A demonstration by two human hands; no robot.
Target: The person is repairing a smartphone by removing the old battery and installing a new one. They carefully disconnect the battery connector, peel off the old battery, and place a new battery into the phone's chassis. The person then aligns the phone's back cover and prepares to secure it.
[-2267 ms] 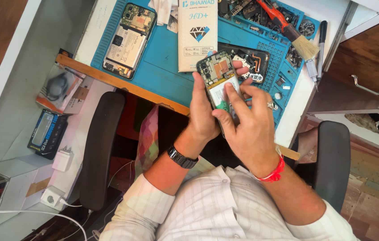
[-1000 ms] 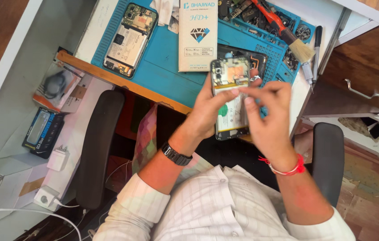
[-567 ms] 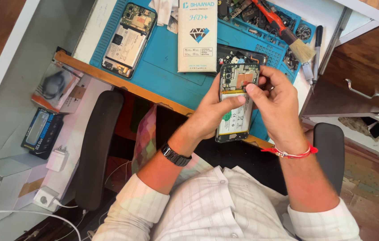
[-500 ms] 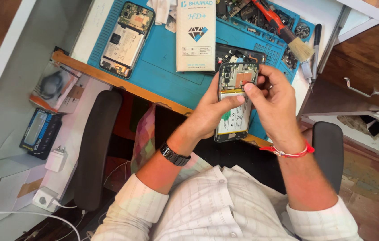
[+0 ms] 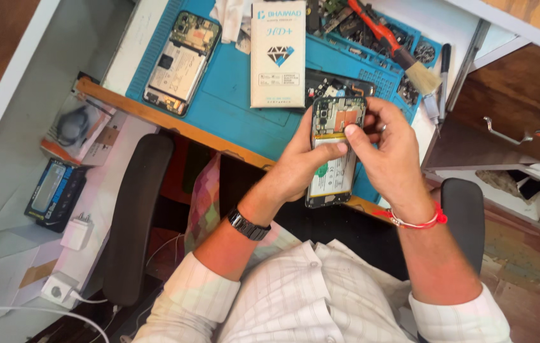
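An opened phone (image 5: pixel 335 166) with its back cover off shows a white battery and a circuit board at its top. My left hand (image 5: pixel 298 162) grips it from the left side, thumb across the battery's upper edge. My right hand (image 5: pixel 387 155) holds its right edge, with thumb and forefinger pinching at the joint between board and battery. The phone hangs upright above the front edge of the blue work mat (image 5: pixel 232 95). Whether my right fingers hold a small part is too small to tell.
A second opened phone (image 5: pixel 181 60) lies at the mat's left. A tall white box (image 5: pixel 276 54) lies in the middle, a brush (image 5: pixel 419 73) and small parts at the back right. A black chair armrest (image 5: pixel 133 216) is on the left, wooden drawers (image 5: pixel 511 121) on the right.
Both hands raised the phone from near my chest toward the mat and turned it upright. My right fingers shifted from the lower battery up to the board's edge.
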